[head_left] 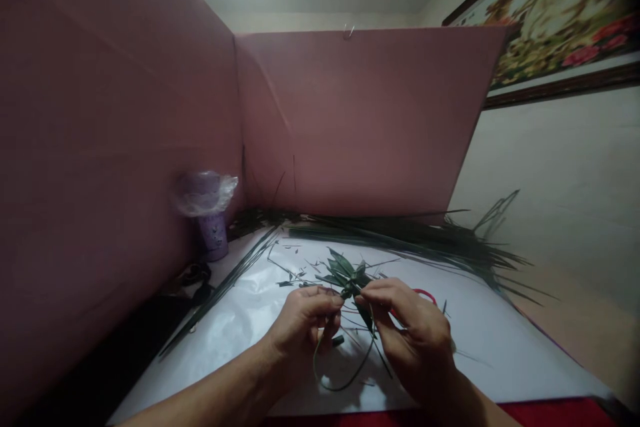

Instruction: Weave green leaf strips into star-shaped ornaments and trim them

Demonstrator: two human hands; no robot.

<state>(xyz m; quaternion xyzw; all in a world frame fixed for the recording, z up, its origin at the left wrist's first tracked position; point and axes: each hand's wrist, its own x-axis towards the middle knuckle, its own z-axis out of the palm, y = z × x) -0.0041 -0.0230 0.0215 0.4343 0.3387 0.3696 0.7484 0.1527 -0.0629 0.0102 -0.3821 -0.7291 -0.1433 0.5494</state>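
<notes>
Between my two hands is a small woven figure of green leaf strips (350,278), with pointed leaf ends fanning out at its far side. My left hand (309,315) pinches its near end between thumb and fingers. From the right, my right hand (411,323) grips the figure's side, fingertips closed on a leaf strip. A thin strip (345,387) hangs from the work in a loop toward me. Behind my right hand a red loop (425,294), perhaps a scissors handle, shows in part.
Long green leaves (390,233) lie along the table's back, more at the left edge (225,287). Leaf scraps (300,275) litter the white tabletop (235,330). A purple cup (214,233) with clear plastic on top stands back left. Pink panels (360,120) rise behind and left.
</notes>
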